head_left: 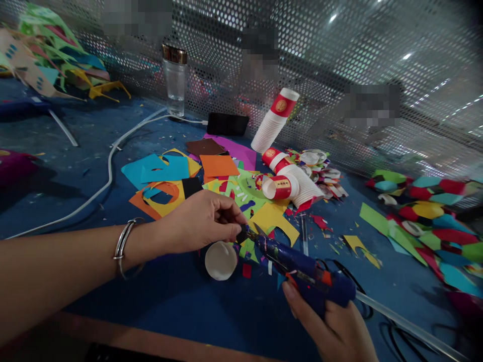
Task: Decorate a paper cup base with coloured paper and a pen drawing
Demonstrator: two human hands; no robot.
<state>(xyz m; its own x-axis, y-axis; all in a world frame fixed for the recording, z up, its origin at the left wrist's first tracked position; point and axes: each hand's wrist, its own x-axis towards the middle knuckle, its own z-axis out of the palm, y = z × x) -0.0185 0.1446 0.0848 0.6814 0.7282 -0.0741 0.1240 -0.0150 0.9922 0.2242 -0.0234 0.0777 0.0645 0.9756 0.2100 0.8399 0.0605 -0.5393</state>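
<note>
Left hand (202,221), extended rightward, pinches a black piece (242,235) while the right hand (334,327) grips a glue gun (305,269).

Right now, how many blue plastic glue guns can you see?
2: one gun in the right hand; a second gun at the picture's left edge, partly cut off.

Along the far edge of the matt bench (158,306) are a perforated, metal-looking screen (211,75), a glossy clear bottle (175,80) and paper cups (268,131), with matt paper sheets (221,166) before them, and nearer the near edge a smooth, glossy plastic glue gun (302,264) and polished metal bangle (119,246).
</note>
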